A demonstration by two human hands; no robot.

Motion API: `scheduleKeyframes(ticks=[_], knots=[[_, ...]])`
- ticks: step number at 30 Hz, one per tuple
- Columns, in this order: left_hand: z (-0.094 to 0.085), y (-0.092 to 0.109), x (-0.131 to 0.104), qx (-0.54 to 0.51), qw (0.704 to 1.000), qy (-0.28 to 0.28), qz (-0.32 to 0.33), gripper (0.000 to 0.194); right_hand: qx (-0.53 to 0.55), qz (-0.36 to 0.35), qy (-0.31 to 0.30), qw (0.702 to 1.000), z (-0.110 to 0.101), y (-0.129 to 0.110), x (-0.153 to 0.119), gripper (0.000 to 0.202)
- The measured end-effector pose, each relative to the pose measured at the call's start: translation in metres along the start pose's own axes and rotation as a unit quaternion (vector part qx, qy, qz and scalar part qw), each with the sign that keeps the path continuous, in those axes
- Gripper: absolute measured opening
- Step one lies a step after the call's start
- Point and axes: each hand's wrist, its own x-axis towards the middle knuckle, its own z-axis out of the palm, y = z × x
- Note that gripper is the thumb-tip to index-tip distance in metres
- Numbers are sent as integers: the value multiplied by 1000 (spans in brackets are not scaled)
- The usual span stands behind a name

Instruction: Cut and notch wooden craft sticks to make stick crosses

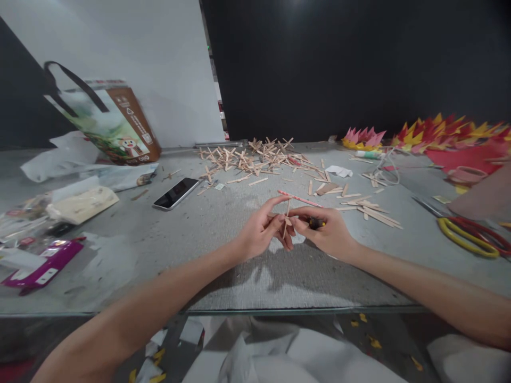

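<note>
Near the middle of the grey table, my left hand [261, 229] pinches a small cross of wooden sticks [287, 219] between thumb and fingers. My right hand [329, 231] meets it from the right, thumb and fingertips closed on the same sticks. A black and yellow object [316, 222] is tucked in my right palm, mostly hidden by the fingers. Just beyond both hands lies a red and white striped straw [301, 199]. Loose flat wooden sticks [377, 213] lie to the right, and a pile of crossed sticks [255, 159] is at the back.
A phone [176, 193], plastic packaging [82, 205] and an upright paper bag [115, 125] are on the left. Scissors [467, 236], a tape roll [467, 175] and red and yellow paper pieces [439, 133] lie right. The table's front edge [279, 309] runs below my forearms.
</note>
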Motion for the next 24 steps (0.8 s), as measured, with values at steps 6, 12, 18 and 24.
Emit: scheduleKeyframes(ticks=[6, 12, 18, 24], knots=[[0, -4, 0, -9, 999, -16, 35, 58, 7, 11, -11, 1000, -1, -5, 0, 31], [0, -8, -1, -7, 999, -20, 39, 54, 16, 5, -54, 998, -6, -3, 3, 32], [2, -7, -3, 8, 1000, -13, 27, 58, 5, -14, -72, 997, -9, -3, 5, 30], [3, -6, -3, 18, 999, 3, 32, 58, -9, -19, -78, 997, -11, -3, 6, 28]])
